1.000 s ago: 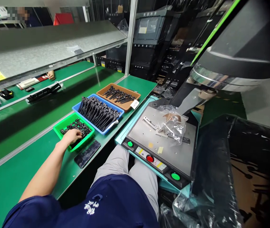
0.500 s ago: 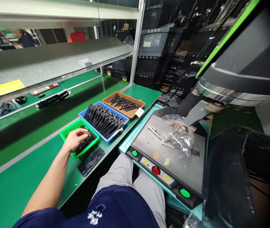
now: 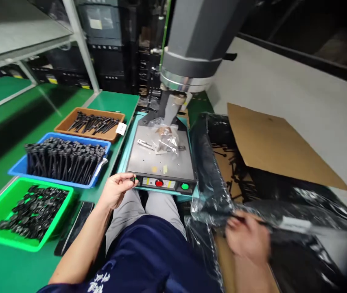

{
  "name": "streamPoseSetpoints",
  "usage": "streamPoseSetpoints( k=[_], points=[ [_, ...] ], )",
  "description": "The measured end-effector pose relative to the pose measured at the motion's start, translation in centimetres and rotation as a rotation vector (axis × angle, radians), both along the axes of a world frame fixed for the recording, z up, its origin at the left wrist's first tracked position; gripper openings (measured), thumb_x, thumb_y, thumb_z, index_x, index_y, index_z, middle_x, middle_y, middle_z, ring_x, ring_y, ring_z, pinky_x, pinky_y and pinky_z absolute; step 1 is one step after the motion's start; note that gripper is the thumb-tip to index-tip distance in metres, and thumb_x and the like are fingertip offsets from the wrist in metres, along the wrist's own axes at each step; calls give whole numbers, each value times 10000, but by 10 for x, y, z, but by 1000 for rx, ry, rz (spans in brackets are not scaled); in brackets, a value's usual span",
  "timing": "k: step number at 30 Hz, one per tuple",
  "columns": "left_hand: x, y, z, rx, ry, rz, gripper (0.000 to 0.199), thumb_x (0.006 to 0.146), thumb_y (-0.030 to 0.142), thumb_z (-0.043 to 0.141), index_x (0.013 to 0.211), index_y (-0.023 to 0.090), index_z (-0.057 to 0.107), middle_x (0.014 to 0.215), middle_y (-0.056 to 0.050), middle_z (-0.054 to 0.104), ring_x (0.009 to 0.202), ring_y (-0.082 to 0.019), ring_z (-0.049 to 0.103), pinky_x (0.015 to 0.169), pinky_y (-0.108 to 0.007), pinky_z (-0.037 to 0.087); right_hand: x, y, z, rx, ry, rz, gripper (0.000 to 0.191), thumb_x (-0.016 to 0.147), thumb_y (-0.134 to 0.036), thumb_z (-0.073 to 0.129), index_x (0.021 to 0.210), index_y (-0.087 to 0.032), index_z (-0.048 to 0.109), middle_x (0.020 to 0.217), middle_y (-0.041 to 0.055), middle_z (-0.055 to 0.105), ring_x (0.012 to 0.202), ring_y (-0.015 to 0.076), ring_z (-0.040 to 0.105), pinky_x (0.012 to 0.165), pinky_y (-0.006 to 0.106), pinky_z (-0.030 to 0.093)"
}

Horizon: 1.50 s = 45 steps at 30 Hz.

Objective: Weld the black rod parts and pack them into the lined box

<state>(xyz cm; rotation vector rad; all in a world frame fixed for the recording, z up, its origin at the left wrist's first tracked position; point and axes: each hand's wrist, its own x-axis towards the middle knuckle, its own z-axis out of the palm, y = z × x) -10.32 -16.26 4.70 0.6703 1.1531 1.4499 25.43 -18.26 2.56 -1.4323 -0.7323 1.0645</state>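
Between its thumb and fingertips my left hand (image 3: 118, 189) pinches a small black part (image 3: 133, 179), in front of the machine's near left corner. My right hand (image 3: 248, 236) is blurred by motion over the plastic-lined box at the right; its fingers are curled, and what they hold, if anything, cannot be made out. Small black parts (image 3: 36, 209) lie in a green tray (image 3: 66, 199). Long black stemmed parts (image 3: 65, 158) fill a blue tray (image 3: 17, 167), and similar ones (image 3: 94, 122) lie in a brown tray (image 3: 66, 126).
A machine with a grey plate (image 3: 136, 158) carries a plastic-wrapped fixture (image 3: 165, 140) under a dark head (image 3: 191, 53). Red (image 3: 159, 183) and green (image 3: 184, 186) buttons line its front. A cardboard flap (image 3: 277, 142) rises from the box. A phone-like slab (image 3: 77, 228) lies beside the green tray.
The view has turned right. My left hand has left the green tray with a small black part and is now by the machine's front. My right hand has come into view at the right.
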Motion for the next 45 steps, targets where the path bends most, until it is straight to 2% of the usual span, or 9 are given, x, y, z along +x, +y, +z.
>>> streamPoseSetpoints(
  k=[1, 5, 10, 22, 30, 34, 37, 42, 45],
  points=[
    [9, 6, -1, 16, -4, -12, 358, 503, 253, 908, 809, 164, 745, 883, -90, 749, 753, -220, 722, 722, -356, 592, -18, 8, -7, 50, 62, -57, 243, 774, -504, 709, 760, -289, 598, 871, 22, 678, 691, 183, 641, 599, 363, 524],
    [38, 16, -5, 118, 3, 26, 326, 534, 284, 896, 805, 182, 746, 930, -100, 757, 892, -243, 713, 782, -376, 578, -93, 41, -23, 159, 612, 185, 276, 628, -350, 837, 756, -253, 612, 863, -1, 703, 743, 160, 680, 615, 281, 543],
    [48, 18, -10, 163, 12, 135, 317, 537, 308, 889, 807, 204, 760, 1005, -106, 751, 947, -255, 701, 855, -422, 559, -141, 52, -27, 112, 784, 375, 236, 710, -314, 810, 803, -231, 610, 919, 7, 714, 804, 147, 696, 640, 237, 571],
    [44, 27, -19, 109, 75, 96, 279, 606, 346, 853, 833, 223, 747, 1093, -85, 731, 944, -237, 696, 818, -403, 564, -143, 50, -41, 195, 715, 423, 242, 686, -308, 857, 791, -228, 654, 961, 20, 722, 842, 197, 726, 737, 331, 601],
    [47, 34, -24, 211, 267, 31, 252, 630, 300, 842, 858, 229, 759, 1079, -88, 729, 1006, -265, 678, 836, -417, 559, -138, 54, -59, 161, 611, 408, 235, 657, -319, 858, 762, -209, 679, 947, 49, 736, 725, 189, 721, 609, 303, 579],
    [48, 41, -30, 229, 486, 21, 213, 657, 291, 823, 858, 241, 772, 1011, -83, 732, 993, -254, 672, 868, -402, 541, -131, 62, -70, 83, 512, 597, 320, 639, -301, 861, 888, -202, 685, 835, 37, 730, 684, 166, 692, 593, 278, 544],
    [57, 47, -38, 196, 614, -119, 176, 702, 298, 790, 875, 262, 781, 995, -83, 727, 955, -243, 672, 881, -387, 529, -132, 67, -74, 48, 549, 708, 466, 709, -378, 808, 1112, -220, 637, 833, 20, 710, 670, 154, 680, 596, 279, 537],
    [72, 61, -56, 207, 698, -340, 219, 727, 300, 769, 943, 266, 775, 1045, -94, 702, 974, -236, 655, 879, -373, 518, -136, 86, -81, 66, 541, 630, 461, 829, -489, 666, 1177, -192, 616, 586, -47, 571, 481, 93, 521, 449, 210, 416],
    [65, 90, -61, 137, 670, -216, 322, 717, 352, 774, 1011, 226, 742, 1065, -102, 695, 999, -235, 648, 878, -373, 519, -138, 111, -85, 37, 543, 576, 424, 786, -504, 695, 1063, -186, 646, 678, -20, 620, 474, 69, 484, 429, 197, 375]
  ],
)
